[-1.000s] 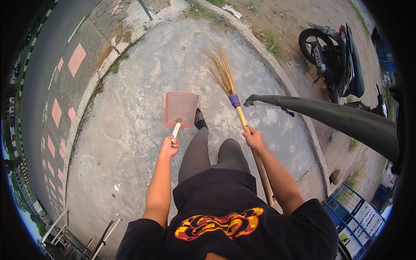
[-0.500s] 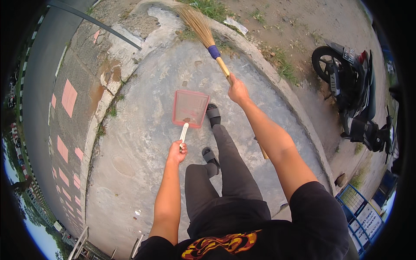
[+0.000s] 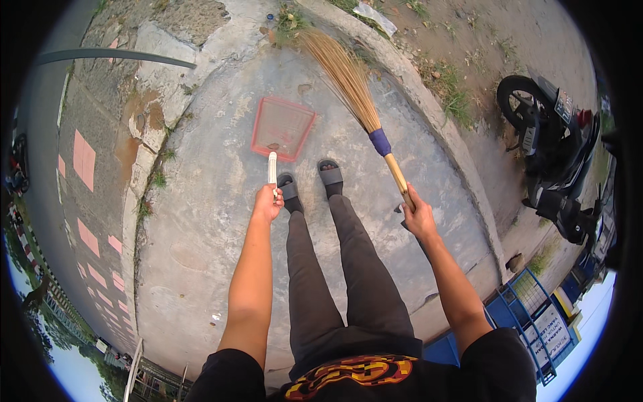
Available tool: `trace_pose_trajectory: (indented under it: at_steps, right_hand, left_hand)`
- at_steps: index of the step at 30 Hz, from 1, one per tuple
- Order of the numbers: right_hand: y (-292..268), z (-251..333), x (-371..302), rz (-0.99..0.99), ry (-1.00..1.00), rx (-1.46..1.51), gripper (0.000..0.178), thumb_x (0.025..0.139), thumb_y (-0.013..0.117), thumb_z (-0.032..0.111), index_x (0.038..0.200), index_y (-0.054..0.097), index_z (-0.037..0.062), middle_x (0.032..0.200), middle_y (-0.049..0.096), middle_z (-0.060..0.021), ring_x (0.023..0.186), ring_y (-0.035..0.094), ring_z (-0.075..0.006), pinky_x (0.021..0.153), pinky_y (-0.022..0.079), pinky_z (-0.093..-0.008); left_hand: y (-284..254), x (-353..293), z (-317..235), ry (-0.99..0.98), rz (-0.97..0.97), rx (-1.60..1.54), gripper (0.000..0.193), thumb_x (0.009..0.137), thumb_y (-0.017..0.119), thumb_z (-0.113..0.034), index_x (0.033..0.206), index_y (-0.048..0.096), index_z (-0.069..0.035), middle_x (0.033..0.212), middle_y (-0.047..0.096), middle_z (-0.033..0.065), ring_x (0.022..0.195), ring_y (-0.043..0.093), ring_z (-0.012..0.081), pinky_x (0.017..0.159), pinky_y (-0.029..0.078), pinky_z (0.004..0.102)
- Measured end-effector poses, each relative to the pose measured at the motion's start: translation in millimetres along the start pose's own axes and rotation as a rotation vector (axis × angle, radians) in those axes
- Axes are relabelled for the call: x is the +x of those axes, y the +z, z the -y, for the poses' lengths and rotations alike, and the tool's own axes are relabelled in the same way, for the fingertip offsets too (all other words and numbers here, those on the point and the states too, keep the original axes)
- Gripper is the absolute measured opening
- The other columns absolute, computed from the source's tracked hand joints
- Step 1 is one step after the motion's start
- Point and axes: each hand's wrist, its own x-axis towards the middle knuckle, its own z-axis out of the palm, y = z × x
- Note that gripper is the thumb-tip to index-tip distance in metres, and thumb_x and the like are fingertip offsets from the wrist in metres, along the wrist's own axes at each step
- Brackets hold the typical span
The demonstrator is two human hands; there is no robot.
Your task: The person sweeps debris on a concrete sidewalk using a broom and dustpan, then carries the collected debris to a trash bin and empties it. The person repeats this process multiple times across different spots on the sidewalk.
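A pink dustpan with a white handle is in my left hand, fingers closed round the grip. The pan is ahead of my feet, over the grey concrete, and a small brown bit shows in it close to the handle. My right hand is closed on the wooden handle of a stick broom, bound with purple at the neck. Its long tan bristles point forward and left, their tips near a grass tuft by the curb. The handle's far end is partly hidden behind my right forearm.
A curved concrete curb borders the slab on the right. Beyond it a black motorcycle stands on dirt. A grey pole lies across the upper left, beside paving with pink patches. A blue metal frame with a sign stands at lower right.
My right hand has drawn the broom back toward me and to the right. The dustpan has shifted forward and slightly left. My left foot has stepped up almost level with the right.
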Motion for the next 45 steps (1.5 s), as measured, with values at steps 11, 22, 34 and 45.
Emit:
trace_pose_trajectory:
  at_steps: [11, 22, 34, 45]
  right_hand:
    - [37, 117, 196, -0.079, 0.088, -0.290, 0.048, 0.099, 0.056, 0.025, 0.146, 0.050, 0.0256, 0.099, 0.071, -0.0240, 0.093, 0.068, -0.0456, 0.083, 0.054, -0.0539]
    - [17, 99, 13, -0.124, 0.185, -0.001, 0.053, 0.097, 0.059, 0.019, 0.148, 0.049, 0.0298, 0.113, 0.070, -0.0216, 0.102, 0.067, -0.0422, 0.087, 0.053, -0.0507]
    - [47, 71, -60, -0.056, 0.236, -0.096, 0.058, 0.093, 0.061, 0.014, 0.147, 0.050, 0.0306, 0.109, 0.071, -0.0219, 0.099, 0.068, -0.0424, 0.088, 0.054, -0.0505]
    - [50, 98, 109, -0.067, 0.193, -0.298, 0.049, 0.096, 0.056, 0.021, 0.145, 0.051, 0.0248, 0.095, 0.071, -0.0257, 0.089, 0.069, -0.0455, 0.081, 0.055, -0.0559]
  left_hand:
    - [-36, 5, -7, -0.049, 0.006, 0.031, 0.013, 0.101, 0.049, -0.019, 0.108, 0.049, -0.008, 0.077, 0.056, 0.0045, 0.057, 0.048, 0.0115, 0.047, 0.038, 0.0250]
    - [-60, 13, -24, -0.043, 0.035, 0.143, 0.019, 0.102, 0.048, -0.019, 0.115, 0.049, -0.006, 0.083, 0.059, 0.0066, 0.062, 0.050, 0.0124, 0.049, 0.042, 0.0255]
    - [-48, 10, -42, -0.030, 0.041, 0.280, 0.016, 0.100, 0.050, -0.014, 0.110, 0.051, -0.003, 0.084, 0.058, 0.0077, 0.063, 0.052, 0.0132, 0.051, 0.045, 0.0256]
    - [-54, 10, -33, -0.044, -0.044, 0.325, 0.015, 0.099, 0.049, -0.013, 0.106, 0.053, -0.001, 0.083, 0.056, 0.0072, 0.063, 0.052, 0.0133, 0.050, 0.044, 0.0259]
